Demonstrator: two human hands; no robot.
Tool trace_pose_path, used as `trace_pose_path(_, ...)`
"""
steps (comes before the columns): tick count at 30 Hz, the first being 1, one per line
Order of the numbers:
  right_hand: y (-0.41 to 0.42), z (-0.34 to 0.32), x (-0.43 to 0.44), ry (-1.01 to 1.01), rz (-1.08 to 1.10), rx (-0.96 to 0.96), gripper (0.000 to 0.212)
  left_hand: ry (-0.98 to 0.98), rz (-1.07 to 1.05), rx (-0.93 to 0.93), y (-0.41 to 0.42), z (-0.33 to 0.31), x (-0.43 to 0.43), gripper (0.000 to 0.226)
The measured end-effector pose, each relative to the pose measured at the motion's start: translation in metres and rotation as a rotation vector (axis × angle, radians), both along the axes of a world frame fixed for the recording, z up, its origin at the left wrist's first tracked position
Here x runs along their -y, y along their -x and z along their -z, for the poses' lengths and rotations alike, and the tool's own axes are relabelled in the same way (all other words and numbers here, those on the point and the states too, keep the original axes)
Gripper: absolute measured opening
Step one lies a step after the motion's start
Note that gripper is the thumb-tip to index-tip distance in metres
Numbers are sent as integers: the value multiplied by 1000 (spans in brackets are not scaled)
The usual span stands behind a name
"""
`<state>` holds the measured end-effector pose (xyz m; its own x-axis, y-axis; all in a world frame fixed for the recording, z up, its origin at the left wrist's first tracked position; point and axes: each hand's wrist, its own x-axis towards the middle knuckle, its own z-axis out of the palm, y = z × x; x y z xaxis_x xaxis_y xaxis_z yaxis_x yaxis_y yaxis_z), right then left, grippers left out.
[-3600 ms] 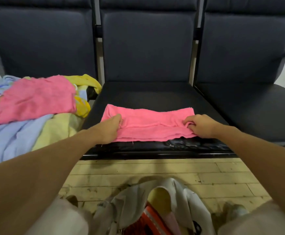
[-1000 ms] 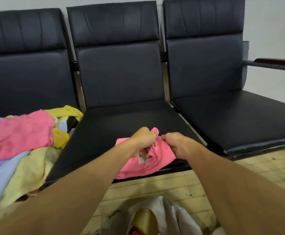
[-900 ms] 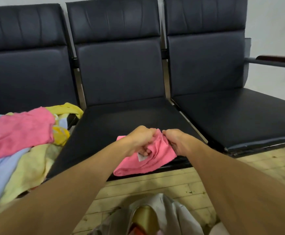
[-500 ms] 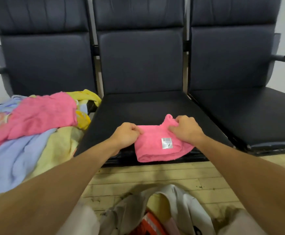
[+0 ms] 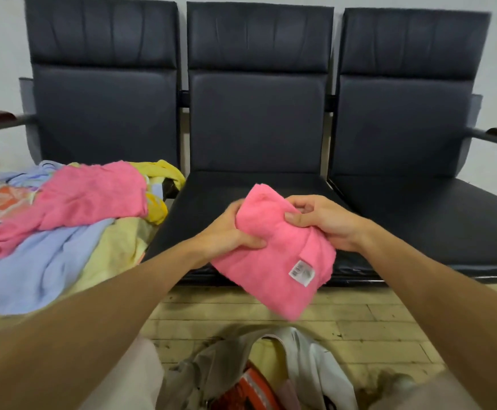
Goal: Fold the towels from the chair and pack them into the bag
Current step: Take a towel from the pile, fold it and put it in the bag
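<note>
Lifted off the chair [image 5: 241,196], the pink towel [image 5: 277,267] is hanging in left hand [image 5: 226,232] and right hand [image 5: 324,223] grip, over the bag [image 5: 309,359] holding orange fabric [image 5: 250,389].

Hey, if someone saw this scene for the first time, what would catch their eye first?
First, the folded pink towel, its white label showing, gripped by the left hand and right hand above the middle chair at its front edge. Next, the pile of loose towels, pink, blue and yellow, heaped on the left chair. Below, the bag sits open on the wooden floor.
</note>
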<state>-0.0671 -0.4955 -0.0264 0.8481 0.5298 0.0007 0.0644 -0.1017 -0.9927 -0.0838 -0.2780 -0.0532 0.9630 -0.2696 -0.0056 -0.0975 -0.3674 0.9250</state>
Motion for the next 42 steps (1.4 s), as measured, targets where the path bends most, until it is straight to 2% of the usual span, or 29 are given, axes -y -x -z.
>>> trace_pose_path(2, 5, -1, 9, 73, 29, -2, 21, -35, 83, -49, 10, -1, 3, 49)
trace_pose_path(3, 8, 0, 13, 125, 61, 12, 17, -47, 109, -64, 16, 1, 7, 41)
trace_pose_path(6, 19, 5, 26, 345, 103, 69, 12, -81, 158, -103, 33, 9, 18, 42)
trace_pose_path(10, 39, 19, 39, 637, 49, 94, 16, -97, 159, -143, 53, 35, 29, 46)
trace_pose_path(15, 55, 67, 41, 1150, -194, 135, 18, -102, 178, -405, 75, 100, 37, 30)
trace_pose_path(18, 57, 112, 38, 1209, -321, -106, 9, -130, 261, -537, 80, 143, 37, 40)
trace_pose_path(20, 60, 140, 29, 1209, -377, -216, 18, -167, 284, -601, 83, 167, 38, 42)
trace_pose_path(22, 62, 169, 18, 1257, -403, -199, 31, -293, 308, -628, 85, 186, 38, 36)
trace_pose_path(24, 70, 198, 7, 1344, -375, -47, 30, -422, 333, -633, 80, 197, 35, 30)
trace_pose_path(26, 79, 220, 0, 1408, -272, 101, 27, -512, 318, -552, 70, 202, 31, 20)
trace_pose_path(29, 90, 242, -7, 1435, -129, 304, 28, -577, 148, -159, 50, 202, 27, 10)
trace_pose_path(30, 92, 243, -9, 1426, -83, 305, 28, -585, 77, -31, 45, 201, 29, 14)
trace_pose_path(31, 94, 244, -10, 1418, -53, 287, 28, -612, 44, 80, 41, 203, 32, 28)
trace_pose_path(33, 99, 251, -11, 1385, -4, 232, 31, -758, 110, 240, 32, 212, 40, 51)
trace_pose_path(35, 111, 268, -12, 1369, 56, 272, 32, -912, 227, 327, 25, 225, 49, 54)
trace_pose_path(36, 118, 279, -12, 1328, 131, 387, 33, -937, 255, 347, 20, 232, 51, 48)
trace_pose_path(37, 125, 292, -12, 1284, 173, 440, 38, -921, 257, 348, 16, 235, 52, 41)
trace_pose_path(40, 146, 317, -12, 1045, 260, 439, 53, -790, 220, 327, 7, 241, 53, 27)
trace_pose_path(42, 156, 331, -17, 1027, 205, 372, 61, -763, 227, 356, 3, 242, 55, 27)
